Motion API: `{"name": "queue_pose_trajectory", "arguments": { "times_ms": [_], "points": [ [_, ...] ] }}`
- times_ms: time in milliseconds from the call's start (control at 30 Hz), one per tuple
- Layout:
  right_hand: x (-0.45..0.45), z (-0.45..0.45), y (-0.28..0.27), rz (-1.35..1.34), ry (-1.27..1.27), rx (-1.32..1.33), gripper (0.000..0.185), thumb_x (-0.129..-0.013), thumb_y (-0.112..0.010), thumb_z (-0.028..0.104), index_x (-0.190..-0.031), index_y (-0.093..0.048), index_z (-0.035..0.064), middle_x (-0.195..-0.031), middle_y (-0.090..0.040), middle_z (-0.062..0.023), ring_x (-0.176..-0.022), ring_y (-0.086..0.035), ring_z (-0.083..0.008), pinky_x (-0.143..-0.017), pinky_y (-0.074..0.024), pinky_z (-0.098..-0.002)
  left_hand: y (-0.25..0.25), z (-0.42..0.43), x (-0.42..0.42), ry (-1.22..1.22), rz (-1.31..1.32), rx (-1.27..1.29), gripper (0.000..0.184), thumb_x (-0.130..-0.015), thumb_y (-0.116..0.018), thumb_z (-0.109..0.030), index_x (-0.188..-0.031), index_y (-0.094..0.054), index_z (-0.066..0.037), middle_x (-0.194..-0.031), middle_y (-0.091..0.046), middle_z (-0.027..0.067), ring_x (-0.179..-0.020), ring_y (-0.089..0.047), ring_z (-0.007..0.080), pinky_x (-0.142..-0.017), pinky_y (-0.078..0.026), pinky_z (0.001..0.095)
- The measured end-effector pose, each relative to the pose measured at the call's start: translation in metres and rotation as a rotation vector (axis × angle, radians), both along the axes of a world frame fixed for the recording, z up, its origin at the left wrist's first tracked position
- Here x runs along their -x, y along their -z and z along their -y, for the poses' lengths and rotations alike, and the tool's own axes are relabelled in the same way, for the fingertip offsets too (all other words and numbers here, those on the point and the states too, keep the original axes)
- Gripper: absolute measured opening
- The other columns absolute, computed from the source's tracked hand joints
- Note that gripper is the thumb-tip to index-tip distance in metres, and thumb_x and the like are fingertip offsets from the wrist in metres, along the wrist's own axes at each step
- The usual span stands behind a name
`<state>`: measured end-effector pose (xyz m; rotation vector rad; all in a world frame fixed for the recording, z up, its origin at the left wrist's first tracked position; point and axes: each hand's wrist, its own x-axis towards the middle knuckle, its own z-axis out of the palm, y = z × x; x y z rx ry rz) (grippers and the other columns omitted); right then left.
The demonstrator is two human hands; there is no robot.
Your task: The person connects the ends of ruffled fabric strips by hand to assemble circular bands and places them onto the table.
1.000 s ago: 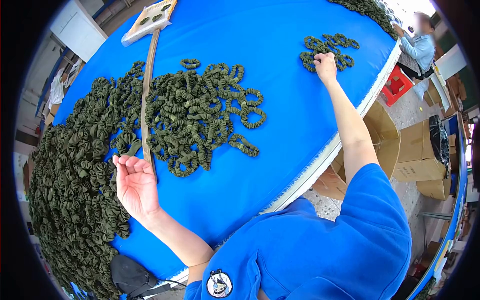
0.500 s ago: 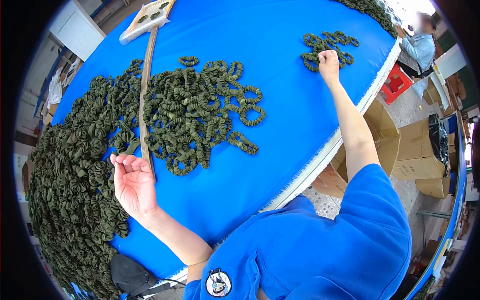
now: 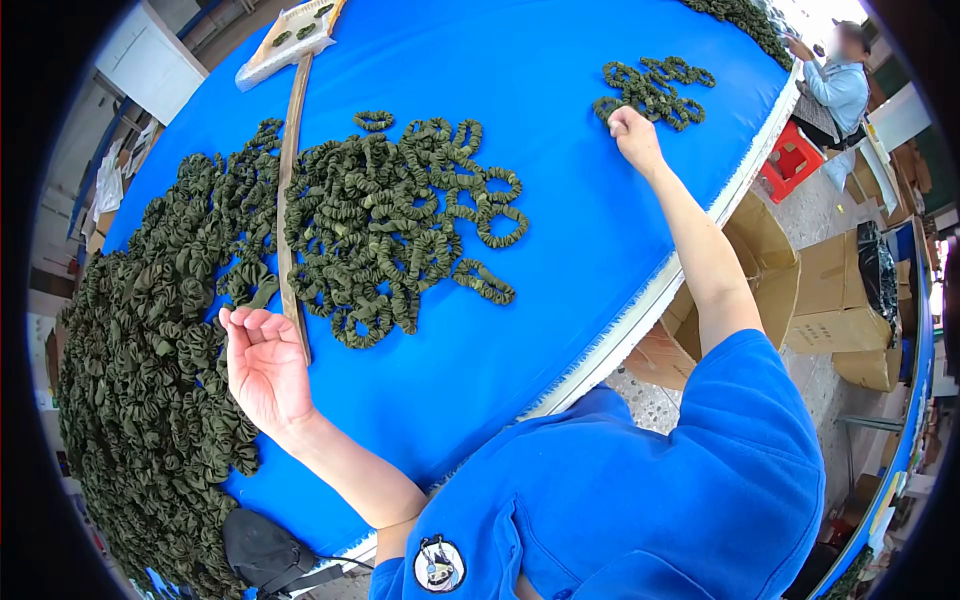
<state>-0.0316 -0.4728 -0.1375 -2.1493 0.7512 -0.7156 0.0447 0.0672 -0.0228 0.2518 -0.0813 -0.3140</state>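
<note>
My right hand (image 3: pixel 636 138) is closed in a pinch at the near edge of a small group of dark green scrunchies (image 3: pixel 665 90). A scrunchie (image 3: pixel 606 107) shows at its fingertips, partly hidden by the hand. My left hand (image 3: pixel 268 370) is palm up with its fingers loosely bent, beside a big pile of dark green scrunchies (image 3: pixel 150 370); nothing shows in its palm. A second heap of scrunchies (image 3: pixel 370 220) lies ahead of the left hand, right of a long wooden strip (image 3: pixel 290 180).
A blue-covered table (image 3: pixel 560 250) fills the middle. A white tray (image 3: pixel 290 45) stands at its far left, and a black bag (image 3: pixel 260 550) lies near its front edge. Cardboard boxes (image 3: pixel 835 310) and a red stool (image 3: pixel 792 160) are on the right, where another person (image 3: pixel 840 90) sits.
My right hand has moved left and slightly nearer, and the scrunchie at its fingertips has shifted left. My left hand has hardly moved.
</note>
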Motion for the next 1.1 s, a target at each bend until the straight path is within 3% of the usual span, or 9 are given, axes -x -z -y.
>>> {"name": "queue_pose_trajectory", "arguments": {
  "times_ms": [200,333,433,533,633,800,833,967,1100],
  "points": [
    [0.035,-0.016,-0.023,0.253,-0.09,-0.392,0.006,-0.086,-0.053,0.007,-0.086,-0.058,0.0045,-0.074,-0.057,-0.0038,-0.068,-0.051,-0.0134,-0.064,-0.0415,-0.0261,-0.004,-0.004,0.0,-0.016,0.013,0.015,0.02,-0.092,-0.044,-0.001,-0.11,-0.052,0.001,-0.097,-0.056,0.0111,-0.085,-0.051,0.0194,-0.079,-0.043,0.0305],
    [0.124,-0.057,-0.072,0.353,-0.384,-0.572,0.007,-0.085,-0.055,0.007,-0.079,-0.058,0.0069,-0.069,-0.052,-0.003,-0.07,-0.051,-0.0135,-0.068,-0.0405,-0.026,-0.003,-0.005,0.001,-0.023,0.006,0.023,0.02,-0.092,-0.044,-0.001,-0.11,-0.052,0.001,-0.097,-0.056,0.011,-0.085,-0.051,0.0193,-0.079,-0.043,0.0305],
    [0.213,-0.087,-0.071,0.117,-0.474,-0.703,0.009,-0.077,-0.061,0.005,-0.07,-0.056,0.0053,-0.063,-0.054,-0.0044,-0.062,-0.053,-0.0148,-0.061,-0.0435,-0.0254,-0.003,-0.005,0.0,-0.019,0.007,0.019,0.02,-0.091,-0.044,0.0,-0.11,-0.052,0.001,-0.097,-0.055,0.0108,-0.085,-0.05,0.0193,-0.079,-0.042,0.0304],
    [0.288,-0.121,-0.048,-0.606,-0.32,-0.755,0.018,-0.067,-0.069,0.01,-0.084,-0.066,0.0048,-0.073,-0.065,-0.0074,-0.074,-0.062,-0.0174,-0.071,-0.05,-0.0308,-0.007,0.001,0.004,-0.019,0.011,0.028,0.021,-0.091,-0.045,0.001,-0.11,-0.052,0.001,-0.099,-0.054,0.011,-0.084,-0.05,0.0192,-0.078,-0.042,0.0305],
    [0.291,-0.186,-0.062,-1.322,-0.116,0.074,0.038,-0.06,-0.076,0.023,-0.093,-0.068,0.0046,-0.084,-0.067,-0.0059,-0.08,-0.063,-0.0234,-0.08,-0.049,-0.0334,-0.01,0.004,0.007,-0.019,-0.006,0.0,0.022,-0.09,-0.046,0.0,-0.111,-0.053,0.001,-0.092,-0.055,0.0095,-0.083,-0.05,0.0191,-0.077,-0.041,0.0312],
    [0.255,-0.162,-0.065,-0.636,0.025,0.069,0.007,-0.072,-0.061,0.006,-0.071,-0.056,0.0014,-0.061,-0.054,-0.0082,-0.052,-0.047,-0.018,-0.053,-0.041,-0.0296,-0.009,0.004,0.007,0.002,0.031,0.008,0.022,-0.09,-0.047,-0.002,-0.111,-0.054,0.0,-0.08,-0.055,0.0064,-0.082,-0.051,0.0191,-0.076,-0.04,0.0318],
    [0.227,-0.169,-0.083,-0.529,0.075,0.116,0.009,-0.073,-0.062,0.008,-0.071,-0.054,0.002,-0.061,-0.052,-0.0075,-0.053,-0.046,-0.0182,-0.053,-0.0402,-0.0303,-0.01,0.004,0.008,0.009,0.059,0.017,0.022,-0.09,-0.047,-0.003,-0.111,-0.054,0.0,-0.077,-0.055,0.0057,-0.081,-0.051,0.0192,-0.076,-0.04,0.0319],
    [0.137,-0.195,-0.092,-0.09,-0.422,0.388,0.011,-0.075,-0.067,0.008,-0.082,-0.061,0.0023,-0.077,-0.055,-0.0059,-0.07,-0.052,-0.0185,-0.066,-0.0432,-0.0286,-0.013,-0.001,0.014,0.009,0.135,0.041,0.023,-0.09,-0.047,-0.004,-0.112,-0.054,0.0,-0.069,-0.053,0.0035,-0.08,-0.052,0.0193,-0.077,-0.04,0.0322],
    [0.07,-0.25,-0.063,0.036,-0.722,0.5,0.023,-0.075,-0.069,0.021,-0.088,-0.061,0.0039,-0.091,-0.056,-0.0082,-0.086,-0.053,-0.0245,-0.079,-0.0443,-0.0327,-0.022,0.0,0.018,-0.062,0.07,0.029,0.024,-0.09,-0.048,-0.005,-0.113,-0.054,0.001,-0.067,-0.052,0.0033,-0.078,-0.052,0.0191,-0.077,-0.04,0.0327]
  ]
}}
